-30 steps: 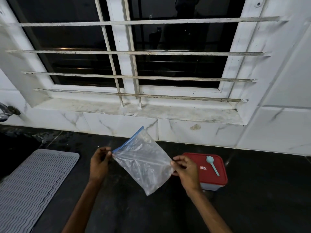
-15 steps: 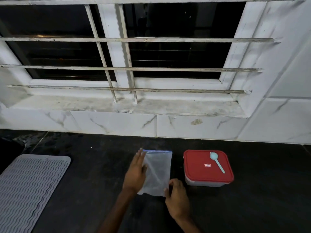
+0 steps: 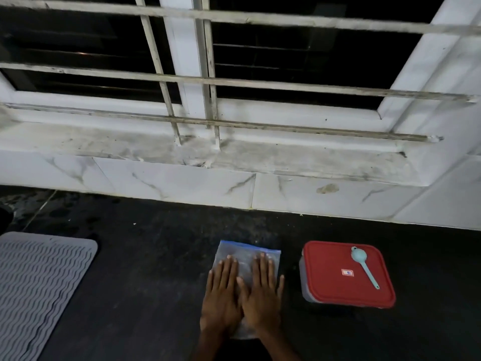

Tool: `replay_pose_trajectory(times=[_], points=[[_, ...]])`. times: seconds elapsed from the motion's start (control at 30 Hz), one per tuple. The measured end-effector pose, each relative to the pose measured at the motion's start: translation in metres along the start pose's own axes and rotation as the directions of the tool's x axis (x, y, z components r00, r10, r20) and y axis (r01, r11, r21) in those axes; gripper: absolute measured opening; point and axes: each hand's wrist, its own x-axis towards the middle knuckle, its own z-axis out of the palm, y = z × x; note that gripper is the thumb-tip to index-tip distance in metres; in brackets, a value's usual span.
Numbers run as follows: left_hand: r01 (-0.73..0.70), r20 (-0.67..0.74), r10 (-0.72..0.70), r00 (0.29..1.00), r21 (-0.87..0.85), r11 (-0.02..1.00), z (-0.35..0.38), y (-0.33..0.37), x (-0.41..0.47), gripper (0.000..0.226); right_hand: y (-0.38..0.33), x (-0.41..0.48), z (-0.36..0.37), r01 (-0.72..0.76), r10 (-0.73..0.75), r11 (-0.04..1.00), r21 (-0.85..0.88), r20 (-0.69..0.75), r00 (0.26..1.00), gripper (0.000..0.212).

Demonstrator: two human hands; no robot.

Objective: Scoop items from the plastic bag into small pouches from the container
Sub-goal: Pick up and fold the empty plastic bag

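A clear plastic bag (image 3: 243,252) with a blue zip edge lies flat on the dark counter. My left hand (image 3: 223,295) and my right hand (image 3: 261,293) rest palm-down on it side by side, fingers spread, gripping nothing. They cover most of the bag. To the right stands a container (image 3: 338,282) with a shut red lid. A light blue scoop (image 3: 363,265) lies on that lid. No pouches show.
A grey ribbed mat (image 3: 39,287) lies at the left on the dark counter (image 3: 145,269). Behind runs a white marble-tiled wall with a dusty window sill (image 3: 234,152) and barred window.
The bag was held up in the air by both hands, then laid on the counter. Now both palms press flat on it. The view has tilted down and closer.
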Motion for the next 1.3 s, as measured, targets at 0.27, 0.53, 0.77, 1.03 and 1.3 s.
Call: replay_pose_trajectory(times=[0.27,0.53,0.77,1.03,1.3], points=[[0.087,-0.135,-0.1,0.986,-0.102,0.991,-0.007,-0.007,0.002,0.063,0.021,0.011,-0.001,0.105,-0.113,0.98,-0.171,-0.036,0.993,0.066],[-0.022,-0.013,0.021,1.0,-0.097,0.995,-0.013,-0.005,0.049,0.058,-0.002,0.024,0.007,0.025,-0.032,0.996,-0.085,-0.088,0.996,0.062],[0.066,0.022,-0.068,0.997,0.057,0.996,0.0,-0.016,0.048,0.063,0.014,0.032,0.006,0.097,-0.112,0.983,-0.156,-0.091,0.99,0.066],[-0.005,-0.121,0.005,0.993,0.003,1.0,-0.005,0.001,0.014,0.057,0.01,0.023,-0.007,0.172,-0.194,0.971,-0.165,-0.128,0.973,0.063],[-0.022,-0.016,0.024,1.0,0.099,0.995,0.016,0.007,-0.016,0.059,0.022,-0.01,0.01,0.126,-0.139,0.982,-0.139,-0.091,0.986,0.063]])
